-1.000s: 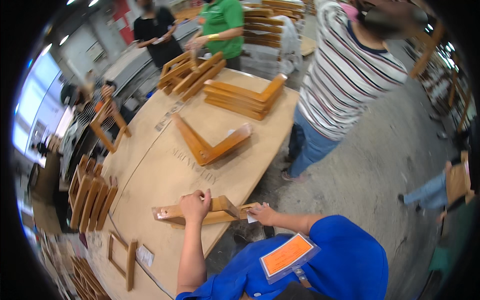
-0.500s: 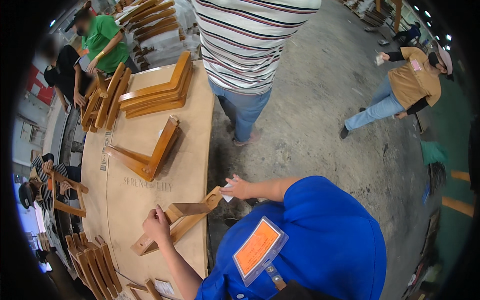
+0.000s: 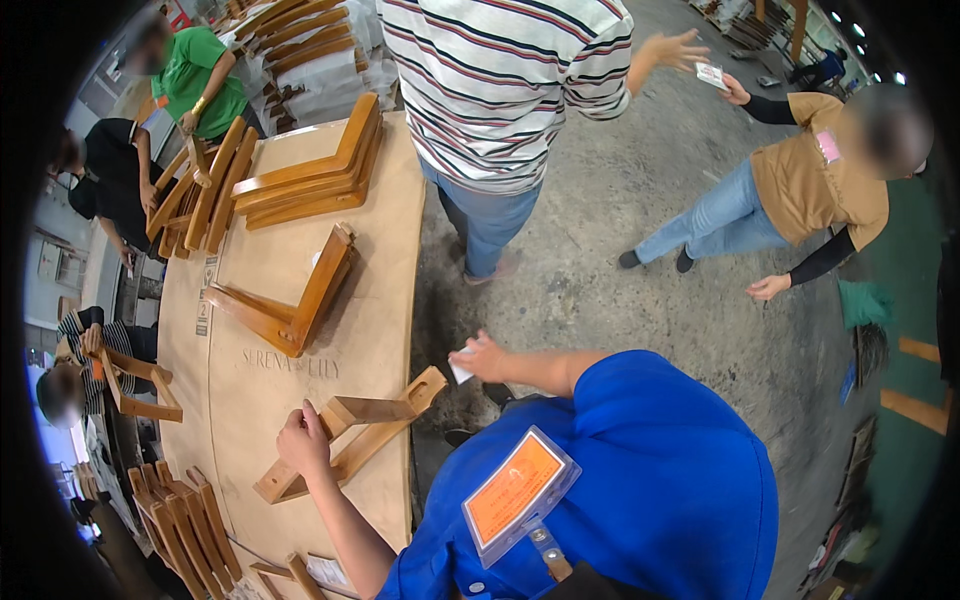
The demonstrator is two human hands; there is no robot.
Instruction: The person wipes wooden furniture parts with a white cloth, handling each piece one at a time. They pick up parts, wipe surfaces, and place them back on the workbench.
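View from my head, looking down over my blue sleeve and the orange badge clipped to my chest. My left hand was closed around the square end of a V-shaped wooden frame piece, fingers curled over the top of the bar. The piece lay flat on the cardboard-covered table, near the table's edge closest to me, with one arm running down toward my elbow and the other reaching out over the edge toward the floor. My right hand was off the table, above the concrete floor, just beside the far tip of that piece but apart from it; its fingers were pinched together on a small white pad, whether cloth or paper I could not tell.

Farther along the table lay a second V-shaped piece, and beyond it a stack of similar pieces. A person in a striped shirt stood at the table's right edge; a person in a green shirt stood at its far end.
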